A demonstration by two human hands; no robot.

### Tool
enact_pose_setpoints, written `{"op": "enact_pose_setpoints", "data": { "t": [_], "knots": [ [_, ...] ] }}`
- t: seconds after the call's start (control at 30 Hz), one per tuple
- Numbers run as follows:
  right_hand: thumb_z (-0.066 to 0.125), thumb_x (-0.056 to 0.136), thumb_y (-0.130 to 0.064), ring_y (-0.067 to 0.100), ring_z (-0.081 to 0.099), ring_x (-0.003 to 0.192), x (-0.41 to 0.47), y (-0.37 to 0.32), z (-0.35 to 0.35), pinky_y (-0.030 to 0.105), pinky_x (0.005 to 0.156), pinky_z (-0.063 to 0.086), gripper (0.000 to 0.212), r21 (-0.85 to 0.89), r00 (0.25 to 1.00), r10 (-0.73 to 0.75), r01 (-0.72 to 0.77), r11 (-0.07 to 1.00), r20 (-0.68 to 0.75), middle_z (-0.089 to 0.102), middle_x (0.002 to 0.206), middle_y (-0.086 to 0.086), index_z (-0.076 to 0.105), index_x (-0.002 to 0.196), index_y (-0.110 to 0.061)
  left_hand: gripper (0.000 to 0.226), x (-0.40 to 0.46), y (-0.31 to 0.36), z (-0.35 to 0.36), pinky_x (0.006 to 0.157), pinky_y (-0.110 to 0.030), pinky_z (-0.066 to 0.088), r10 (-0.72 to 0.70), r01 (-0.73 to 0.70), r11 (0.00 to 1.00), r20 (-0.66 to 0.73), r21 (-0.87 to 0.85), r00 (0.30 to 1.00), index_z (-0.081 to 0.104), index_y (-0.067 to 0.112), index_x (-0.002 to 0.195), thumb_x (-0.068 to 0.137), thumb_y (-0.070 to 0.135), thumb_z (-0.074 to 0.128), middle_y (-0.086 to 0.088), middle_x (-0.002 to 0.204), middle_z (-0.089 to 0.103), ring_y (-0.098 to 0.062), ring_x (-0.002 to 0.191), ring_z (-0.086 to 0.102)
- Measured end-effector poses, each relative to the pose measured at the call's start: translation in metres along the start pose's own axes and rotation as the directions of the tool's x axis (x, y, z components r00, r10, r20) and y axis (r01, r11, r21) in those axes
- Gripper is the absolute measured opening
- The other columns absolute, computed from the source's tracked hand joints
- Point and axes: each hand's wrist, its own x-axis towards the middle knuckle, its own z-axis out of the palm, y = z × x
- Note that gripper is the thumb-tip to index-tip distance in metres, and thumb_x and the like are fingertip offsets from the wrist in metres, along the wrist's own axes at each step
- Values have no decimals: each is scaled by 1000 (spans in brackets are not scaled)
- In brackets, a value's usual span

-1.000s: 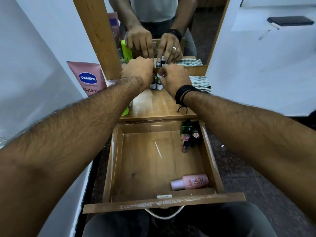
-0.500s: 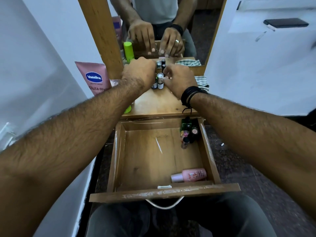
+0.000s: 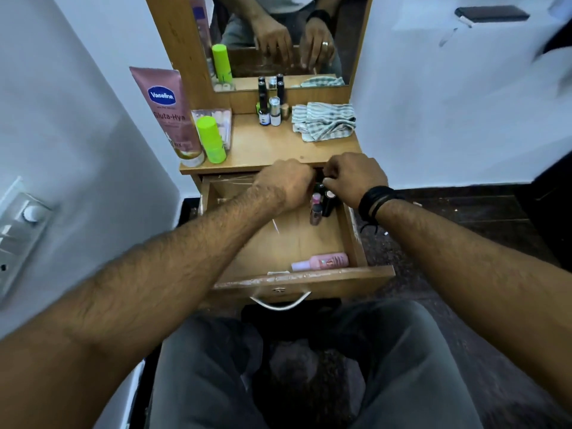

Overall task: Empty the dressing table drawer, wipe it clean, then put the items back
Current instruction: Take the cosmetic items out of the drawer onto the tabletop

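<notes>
Drawer (image 3: pixel 309 281), wooden, is standing pulled out toward the person's knees, metal handle (image 3: pixel 280 301) hanging at its front. Pink bottle (image 3: pixel 322 262) is lying on its side just inside the front wall, at the right. Small bottles (image 3: pixel 320 205), pink and dark, are clustering in the drawer's far right corner. Left hand (image 3: pixel 286 184) and right hand (image 3: pixel 356 178) are reaching into that corner, fingers curling down among the small bottles; whether either grip is closing on anything cannot be told. Bench (image 3: pixel 266 147) above is carrying a green-capped bottle (image 3: pixel 210 139) and a pink Vaseline tube (image 3: pixel 168 113) at the left, a row of little vials (image 3: pixel 270 111) at the back, and a striped cloth (image 3: pixel 325 120) at the right, below the mirror (image 3: pixel 278 38).
</notes>
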Motion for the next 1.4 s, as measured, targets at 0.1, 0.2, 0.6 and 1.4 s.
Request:
{"op": "enact_pose_setpoints", "data": {
  "t": [0.1,0.2,0.6,1.4],
  "knots": [
    [62,80,-42,30,64,100,-10,9,10,39,82,55,33,-48,999,18,-17,999,29,69,110,1,67,111,-33,32,-10,13,19,80,-42,52,-1,3,1000,83,-22,997,65,20,118,93,40,61,-11,118,64,-36,110,63],
    [59,83,-42,30,65,100,-15,13,19,39,84,54,31,-77,999,-3,6,997,46,69,110,1,68,110,-31,35,-15,20,31,87,-48,54,-31,35,999,143,-21,989,62,26,126,95,40,60,-7,123,60,-34,114,61],
    [65,84,-40,28,61,94,-19,13,33,46,80,56,16,-47,999,13,-12,999,33,68,100,0,62,98,-32,35,-10,21,55,83,-54,57,-41,46,998,117,-40,992,54,27,131,98,37,57,-4,118,56,-34,109,61],
    [75,73,-32,23,64,88,-8,-15,-37,31,74,51,16,77,994,-50,43,996,101,70,90,1,71,84,-21,31,-26,-18,-16,76,-38,50,-4,-7,993,-96,-120,995,56,25,109,87,44,66,-3,111,67,-31,100,63]
  ]
}}
